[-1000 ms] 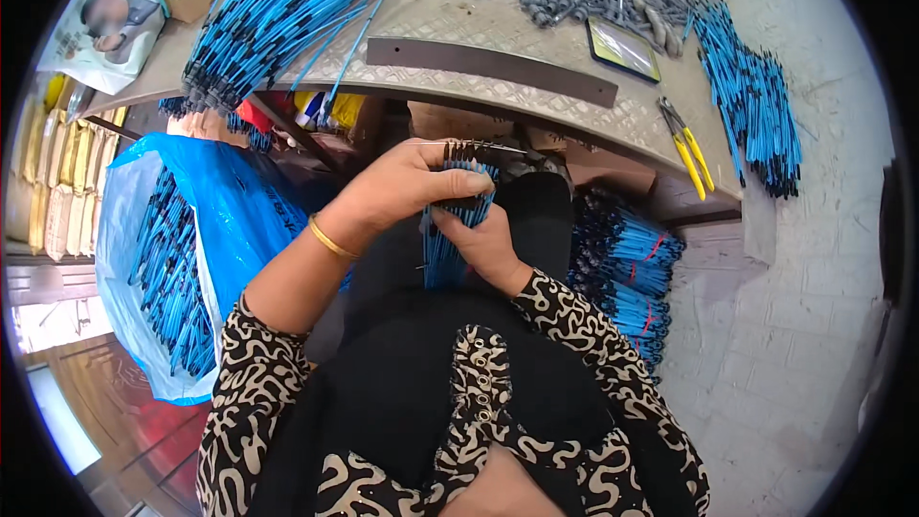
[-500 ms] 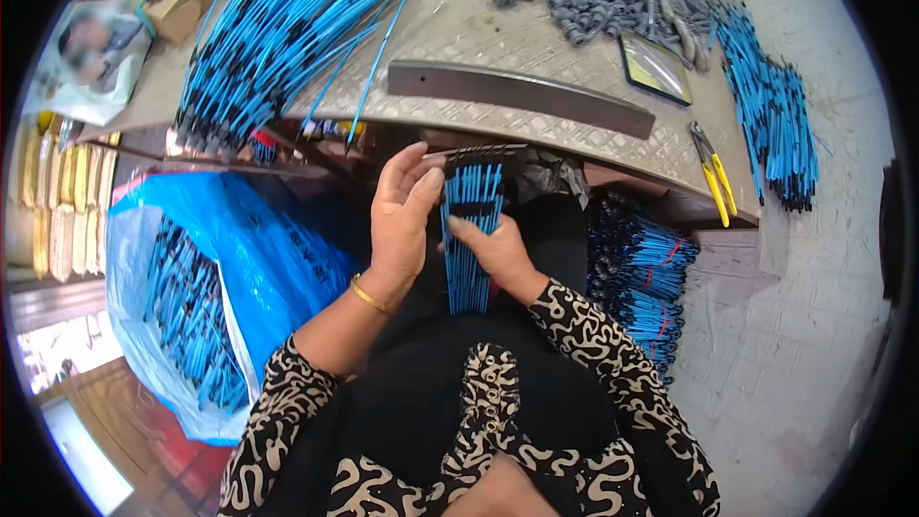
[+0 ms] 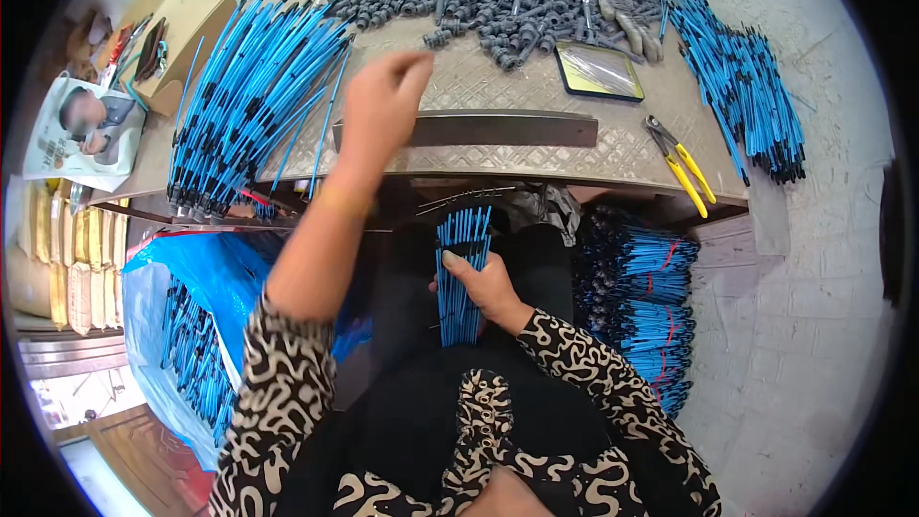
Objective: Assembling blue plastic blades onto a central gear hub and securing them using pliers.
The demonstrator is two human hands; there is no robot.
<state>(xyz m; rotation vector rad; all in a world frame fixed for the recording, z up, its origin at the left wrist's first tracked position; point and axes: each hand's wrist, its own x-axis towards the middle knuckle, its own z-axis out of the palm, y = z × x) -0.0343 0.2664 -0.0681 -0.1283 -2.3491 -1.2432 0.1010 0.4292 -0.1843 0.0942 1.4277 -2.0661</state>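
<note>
In front of my lap, my right hand is closed round a fanned bundle of thin blue rods with black sleeves. Its thumb lies across the front of the rods. Thin dark wire-like tips stick out beyond the bundle's far end. My left hand is raised over the workbench, beyond the long metal bar. Its fingers are bent and smeared by motion, so whether anything is in them does not show. The nearest loose things to it are grey plastic fittings heaped at the back of the bench.
More blue rods lie on the bench in a left pile and a right pile. Yellow-handled pliers and a shallow tray are at right. A blue plastic bag stands lower left; tied bundles are stacked right.
My left hand has left the bundle and swung up and forward over the bench. My right hand still holds the rods, slightly lower in the picture. The view has shifted, showing more of the bench's back.
</note>
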